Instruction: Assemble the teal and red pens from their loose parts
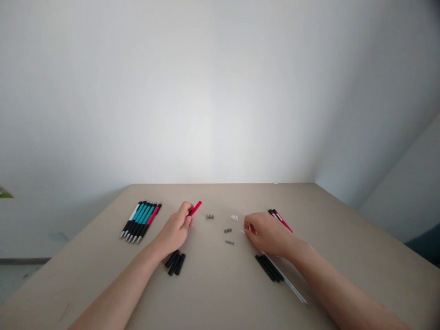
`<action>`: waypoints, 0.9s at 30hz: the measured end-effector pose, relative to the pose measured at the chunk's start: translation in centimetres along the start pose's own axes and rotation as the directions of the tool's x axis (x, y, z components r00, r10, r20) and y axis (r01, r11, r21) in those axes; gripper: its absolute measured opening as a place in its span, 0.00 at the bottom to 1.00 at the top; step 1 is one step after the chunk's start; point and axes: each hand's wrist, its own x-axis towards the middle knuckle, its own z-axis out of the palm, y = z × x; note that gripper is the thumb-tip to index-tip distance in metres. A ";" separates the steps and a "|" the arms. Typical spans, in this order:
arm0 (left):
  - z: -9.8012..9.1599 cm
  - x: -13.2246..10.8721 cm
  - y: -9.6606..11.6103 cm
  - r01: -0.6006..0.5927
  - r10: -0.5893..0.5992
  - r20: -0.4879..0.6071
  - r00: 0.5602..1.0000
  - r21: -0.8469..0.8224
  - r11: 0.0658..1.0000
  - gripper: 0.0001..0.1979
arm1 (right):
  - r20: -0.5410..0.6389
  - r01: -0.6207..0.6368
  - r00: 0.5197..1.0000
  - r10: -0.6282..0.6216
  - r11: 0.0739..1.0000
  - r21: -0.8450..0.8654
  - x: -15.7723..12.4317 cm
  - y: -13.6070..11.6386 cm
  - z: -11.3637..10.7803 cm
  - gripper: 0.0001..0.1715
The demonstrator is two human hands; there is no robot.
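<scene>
Head view: the left hand (pixel 175 229) is closed around a red barrel (pixel 195 208), held just above the table (pixel 343 238) near the tips (pixel 210 216). The right hand (pixel 266 233), fingers curled, pinches a white refill (pixel 287 280) that lies beside the springs (pixel 228 230).

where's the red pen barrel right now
In the head view, the red pen barrel sticks out of the left hand, left of centre, between the row of pens and the small metal tips.
</scene>
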 end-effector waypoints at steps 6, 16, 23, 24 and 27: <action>-0.1 0.2 -0.6 0.007 -0.007 0.001 1.000 -0.037 0.999 0.06 | -0.140 -0.024 0.990 0.030 0.999 0.041 1.1 0.5 1.3 0.17; -0.4 -0.2 0.7 0.115 -0.107 0.055 0.993 -0.177 0.978 0.09 | -0.080 -0.014 0.997 0.017 0.999 0.038 1.9 0.3 1.8 0.16; -0.5 -0.5 1.5 0.102 -0.094 0.082 0.992 -0.098 0.990 0.14 | -0.084 -0.028 0.996 0.033 0.998 0.060 2.3 0.4 1.7 0.13; -0.5 -0.5 1.5 0.083 -0.076 0.073 0.994 -0.092 0.992 0.14 | -0.086 -0.031 0.996 0.036 0.998 0.061 2.4 0.5 1.8 0.13; -0.4 -0.6 1.5 0.034 -0.028 0.072 0.997 -0.082 0.996 0.15 | -0.088 -0.046 0.995 0.051 0.997 0.061 2.6 0.8 2.0 0.13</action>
